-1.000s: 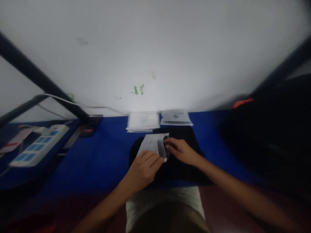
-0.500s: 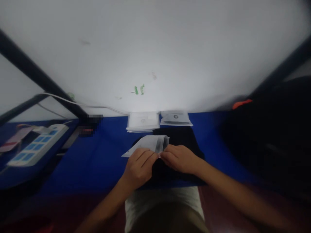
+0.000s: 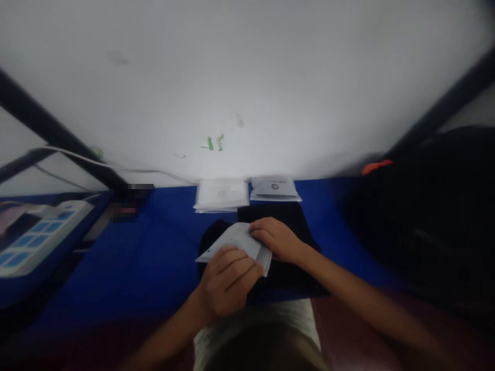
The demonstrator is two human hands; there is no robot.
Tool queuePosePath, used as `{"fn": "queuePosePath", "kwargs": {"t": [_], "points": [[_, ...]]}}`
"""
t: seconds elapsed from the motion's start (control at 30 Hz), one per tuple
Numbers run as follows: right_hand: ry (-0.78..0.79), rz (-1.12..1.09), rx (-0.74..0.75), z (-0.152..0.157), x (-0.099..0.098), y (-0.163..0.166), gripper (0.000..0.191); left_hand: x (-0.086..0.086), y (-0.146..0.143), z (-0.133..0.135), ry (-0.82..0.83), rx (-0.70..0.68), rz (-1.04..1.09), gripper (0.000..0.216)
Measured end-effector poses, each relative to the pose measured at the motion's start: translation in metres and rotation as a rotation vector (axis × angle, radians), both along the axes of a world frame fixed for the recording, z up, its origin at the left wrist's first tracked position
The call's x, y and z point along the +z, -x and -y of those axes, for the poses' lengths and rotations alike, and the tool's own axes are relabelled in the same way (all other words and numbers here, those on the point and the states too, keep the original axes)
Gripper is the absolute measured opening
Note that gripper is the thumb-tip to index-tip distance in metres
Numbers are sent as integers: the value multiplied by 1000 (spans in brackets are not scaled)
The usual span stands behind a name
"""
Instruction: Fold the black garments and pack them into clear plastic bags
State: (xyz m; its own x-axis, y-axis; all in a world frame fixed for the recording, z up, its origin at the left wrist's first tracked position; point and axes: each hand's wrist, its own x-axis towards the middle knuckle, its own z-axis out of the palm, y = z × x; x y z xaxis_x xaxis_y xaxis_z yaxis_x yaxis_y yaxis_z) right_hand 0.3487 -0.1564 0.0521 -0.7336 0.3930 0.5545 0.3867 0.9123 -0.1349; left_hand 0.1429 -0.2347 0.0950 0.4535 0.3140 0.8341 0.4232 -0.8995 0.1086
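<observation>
A whitish, translucent plastic bag (image 3: 236, 234) is held between both hands over a folded black cloth (image 3: 288, 219). My left hand (image 3: 232, 278) is closed on the bag's near edge, fingers curled over it. My right hand (image 3: 279, 238) grips the far right part of the bag, its thumb hidden beneath. The bag slants, with one corner pointing left and its right end hanging between the hands. Behind the cloth lie a stack of similar white bags (image 3: 221, 196) and another bag (image 3: 274, 189) with a dark round mark.
A white power strip (image 3: 46, 234) with blue sockets lies at the left, by a cable (image 3: 127, 168) along the wall. The table has a blue cover (image 3: 154, 257). A large black object (image 3: 436, 221) takes up the right side, with an orange piece (image 3: 377, 166) beside it.
My right hand has shifted up to the bag's far edge, away from my left hand. The bag has tilted, its right end now lower. The whole view has moved slightly.
</observation>
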Motion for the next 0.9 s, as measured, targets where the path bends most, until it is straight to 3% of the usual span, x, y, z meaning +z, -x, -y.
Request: {"fn": "queuePosePath", "kwargs": {"t": [0.1, 0.23, 0.3, 0.4, 0.47, 0.6, 0.73, 0.83, 0.9], "points": [[-96, -109, 24, -11, 3, -3, 14, 3, 4, 0, 5, 88, 27, 23], [-185, 19, -312, -51, 6, -26, 18, -9, 15, -2, 107, 295, 60, 41], [-121, 169, -509, -77, 7, -37, 26, -20, 22, 0, 232, 263, -49, 40], [-17, 364, -627, -111, 1, -46, 34, -34, 33, 7, 413, 110, -304, 30], [29, 441, -604, -125, -7, -47, 37, -40, 40, 12, 500, 53, -429, 31], [90, 493, -549, -136, -25, -46, 63, -47, 55, 17, 617, 42, -535, 49], [177, 511, -516, -132, -17, -45, 60, -50, 63, 16, 660, 33, -586, 39], [215, 431, -462, -102, 3, -33, 59, -47, 64, 14, 666, 7, -612, 27], [219, 337, -350, -62, 13, -16, 61, -45, 65, 10, 670, -9, -632, 22]]}}
